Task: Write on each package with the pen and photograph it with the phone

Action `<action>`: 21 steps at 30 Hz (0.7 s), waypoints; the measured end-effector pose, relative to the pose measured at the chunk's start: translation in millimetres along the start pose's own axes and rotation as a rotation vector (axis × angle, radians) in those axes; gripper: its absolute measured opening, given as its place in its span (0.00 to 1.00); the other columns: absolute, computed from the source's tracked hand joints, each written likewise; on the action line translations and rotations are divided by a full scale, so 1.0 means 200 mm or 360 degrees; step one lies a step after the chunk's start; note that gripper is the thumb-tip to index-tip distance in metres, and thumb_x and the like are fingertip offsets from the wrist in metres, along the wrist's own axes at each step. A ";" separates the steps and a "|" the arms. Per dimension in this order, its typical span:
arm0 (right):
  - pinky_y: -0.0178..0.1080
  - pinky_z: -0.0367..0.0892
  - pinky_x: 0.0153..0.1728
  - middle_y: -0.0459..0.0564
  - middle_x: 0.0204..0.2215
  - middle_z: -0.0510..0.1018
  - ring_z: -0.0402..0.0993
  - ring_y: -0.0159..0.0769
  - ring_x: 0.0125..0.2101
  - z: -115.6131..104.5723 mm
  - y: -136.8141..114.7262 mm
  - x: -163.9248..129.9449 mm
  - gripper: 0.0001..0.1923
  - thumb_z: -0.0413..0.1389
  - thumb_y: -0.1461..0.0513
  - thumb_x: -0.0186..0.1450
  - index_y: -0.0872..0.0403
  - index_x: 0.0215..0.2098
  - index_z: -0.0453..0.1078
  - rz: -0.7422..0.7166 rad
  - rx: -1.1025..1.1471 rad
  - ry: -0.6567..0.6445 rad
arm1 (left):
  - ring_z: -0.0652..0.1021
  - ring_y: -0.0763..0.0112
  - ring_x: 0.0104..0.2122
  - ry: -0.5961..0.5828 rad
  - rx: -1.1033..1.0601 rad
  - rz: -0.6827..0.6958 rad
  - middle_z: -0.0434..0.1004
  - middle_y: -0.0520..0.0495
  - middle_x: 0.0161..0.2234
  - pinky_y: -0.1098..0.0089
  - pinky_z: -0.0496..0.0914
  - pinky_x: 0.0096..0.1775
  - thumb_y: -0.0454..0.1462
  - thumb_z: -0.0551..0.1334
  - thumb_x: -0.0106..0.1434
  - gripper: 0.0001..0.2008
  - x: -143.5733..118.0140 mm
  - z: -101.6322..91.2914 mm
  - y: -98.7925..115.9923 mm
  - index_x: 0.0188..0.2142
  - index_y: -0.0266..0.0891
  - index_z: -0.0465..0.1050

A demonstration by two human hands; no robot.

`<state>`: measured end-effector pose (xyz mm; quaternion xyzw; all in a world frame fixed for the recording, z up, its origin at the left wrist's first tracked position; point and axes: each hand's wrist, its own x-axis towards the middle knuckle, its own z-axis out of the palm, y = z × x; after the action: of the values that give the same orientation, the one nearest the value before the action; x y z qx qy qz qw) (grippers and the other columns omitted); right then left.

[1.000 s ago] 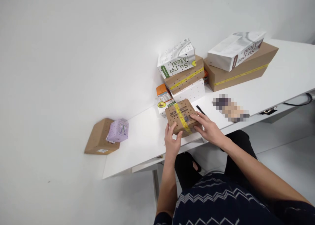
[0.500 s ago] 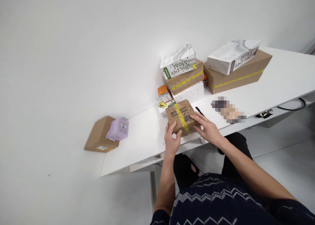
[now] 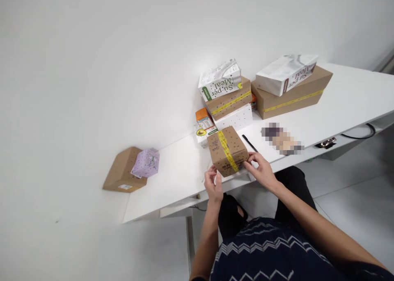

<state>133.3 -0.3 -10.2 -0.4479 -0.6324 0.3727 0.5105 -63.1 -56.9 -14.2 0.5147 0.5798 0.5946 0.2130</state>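
Observation:
A small cardboard box [image 3: 219, 148] with yellow tape over its middle sits near the front edge of the white table. Dark handwriting shows on its top, and the printed text is on the side facing me. At its lower left corner is my left hand [image 3: 214, 186], fingers loosely bent and thumb apart; whether it touches the box I cannot tell. My right hand [image 3: 261, 171] grips the lower right corner, thumb on the front side and fingertips at the right side. A black pen [image 3: 249, 143] lies just right of the box.
Behind the box stand a stack with a white Su-per Meal box [image 3: 220, 82] on top and an orange-topped carton [image 3: 203, 116]. A large cardboard box [image 3: 287, 103] carries another white box [image 3: 281, 76]. Farther left are a purple box [image 3: 150, 162] and a brown box [image 3: 121, 170]. A pixelated patch [image 3: 283, 139] covers something.
The cardboard box has been tipped over, so its printed face now points toward me and a handwritten face is up. Both hands have slid down from its top to its lower corners.

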 end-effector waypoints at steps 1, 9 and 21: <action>0.51 0.66 0.50 0.54 0.44 0.75 0.72 0.42 0.45 -0.01 0.00 0.00 0.10 0.54 0.54 0.63 0.50 0.31 0.61 0.0047 -0.0001 -0.0013 | 0.77 0.60 0.47 0.0020 -0.0028 -0.0056 0.73 0.36 0.48 0.57 0.71 0.48 0.48 0.56 0.65 0.14 0.01 -0.01 0.01 0.39 0.39 0.64; 0.51 0.67 0.52 0.58 0.59 0.60 0.64 0.47 0.56 -0.10 -0.15 0.03 0.27 0.53 0.53 0.66 0.46 0.61 0.58 -0.0238 -0.0417 -0.0285 | 0.62 0.58 0.61 -0.0128 0.0612 0.0367 0.59 0.39 0.61 0.54 0.62 0.58 0.43 0.50 0.69 0.18 0.12 -0.01 0.20 0.54 0.42 0.70; 0.53 0.73 0.43 0.58 0.57 0.61 0.69 0.49 0.50 -0.04 -0.20 0.03 0.20 0.50 0.50 0.66 0.46 0.53 0.68 -0.0130 -0.0665 -0.0282 | 0.69 0.56 0.55 -0.0286 0.0821 0.0554 0.74 0.43 0.51 0.46 0.52 0.62 0.42 0.57 0.65 0.13 0.15 0.12 0.24 0.47 0.45 0.75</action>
<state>133.4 -7.6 31.2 -0.4833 -0.7558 0.2504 0.3639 -37.3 -32.3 36.0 0.6936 0.5936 0.4077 0.0211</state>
